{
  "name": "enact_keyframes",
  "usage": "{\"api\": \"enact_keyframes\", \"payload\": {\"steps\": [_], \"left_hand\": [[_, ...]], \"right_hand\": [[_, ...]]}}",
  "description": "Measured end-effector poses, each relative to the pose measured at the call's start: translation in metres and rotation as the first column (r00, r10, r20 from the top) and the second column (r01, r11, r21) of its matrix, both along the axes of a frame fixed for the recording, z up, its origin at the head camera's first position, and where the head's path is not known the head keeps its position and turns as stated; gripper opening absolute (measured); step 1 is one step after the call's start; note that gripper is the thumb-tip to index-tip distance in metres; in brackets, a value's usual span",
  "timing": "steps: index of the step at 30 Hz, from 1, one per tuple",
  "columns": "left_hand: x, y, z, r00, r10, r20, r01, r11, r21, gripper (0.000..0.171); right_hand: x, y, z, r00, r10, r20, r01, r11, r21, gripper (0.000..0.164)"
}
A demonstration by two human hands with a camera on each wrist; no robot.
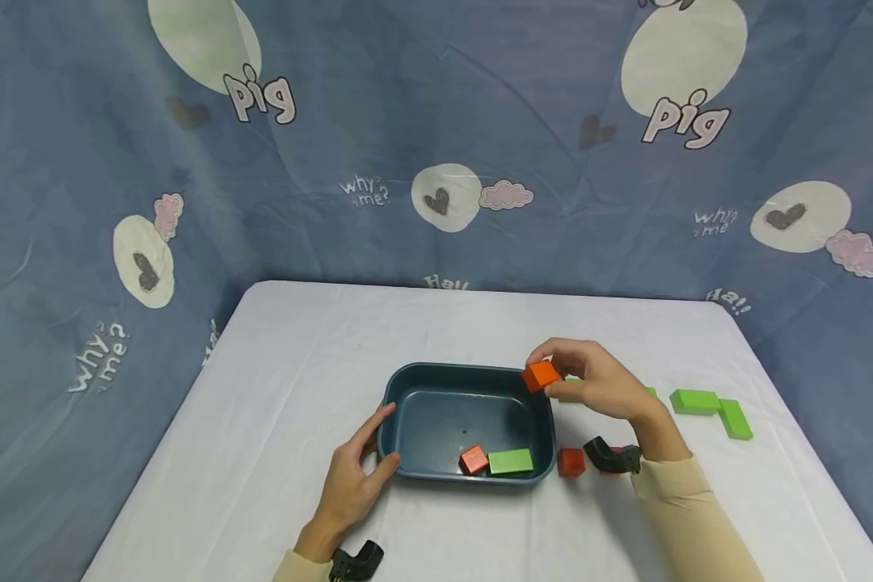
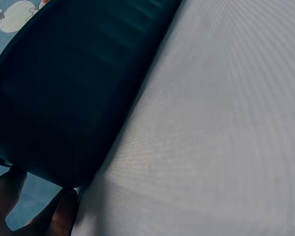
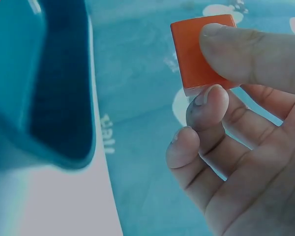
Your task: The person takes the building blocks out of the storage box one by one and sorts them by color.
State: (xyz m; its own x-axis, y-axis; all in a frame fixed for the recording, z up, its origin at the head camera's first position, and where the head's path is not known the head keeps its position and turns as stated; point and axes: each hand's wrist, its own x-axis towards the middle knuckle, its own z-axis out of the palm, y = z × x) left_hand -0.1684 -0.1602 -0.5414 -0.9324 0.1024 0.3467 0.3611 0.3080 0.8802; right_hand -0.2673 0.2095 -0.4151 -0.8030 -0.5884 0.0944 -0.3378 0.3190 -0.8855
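Note:
An orange-red block (image 1: 541,375) is pinched between the thumb and fingers of my right hand (image 1: 600,380), above the bin's back right corner. In the right wrist view, the thumb lies across the face of the block (image 3: 194,54). My left hand (image 1: 352,477) touches the left end of the dark blue plastic bin (image 1: 425,479), thumb and fingers spread along its outer side. The left wrist view shows two fingertips against the bin (image 2: 64,113). Inside the bin, a red block (image 1: 474,460) lies beside a green block (image 1: 511,461) near the front wall.
Right of the bin, a red block (image 1: 571,462) stands on the white table (image 1: 298,364), with another red one partly hidden by the right wrist. Two green blocks (image 1: 694,402) (image 1: 735,419) lie farther right. More green blocks are partly hidden behind my right hand.

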Motion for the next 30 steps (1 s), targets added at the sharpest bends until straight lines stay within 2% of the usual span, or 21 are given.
{"api": "enact_keyframes", "payload": {"steps": [10,17,24,30], "left_hand": [[0.000,0.003,0.001,1.000,-0.030,-0.005,0.030,1.000,-0.001,0.065],[0.001,0.001,0.003,1.000,-0.020,-0.017,0.020,1.000,-0.004,0.064],[0.002,0.004,0.006,1.000,-0.022,-0.002,0.022,1.000,0.021,0.066],[0.002,0.006,0.007,1.000,-0.006,-0.007,0.006,1.000,0.021,0.068]], "right_hand": [[0.017,0.043,-0.007,0.997,-0.079,-0.002,0.079,0.996,0.042,0.037],[0.028,0.076,-0.007,0.987,-0.159,-0.021,0.160,0.986,0.045,0.035],[0.046,0.106,-0.011,0.970,-0.240,-0.045,0.243,0.967,0.073,0.036],[0.062,0.128,-0.016,0.954,-0.300,-0.028,0.301,0.946,0.120,0.035]]}}
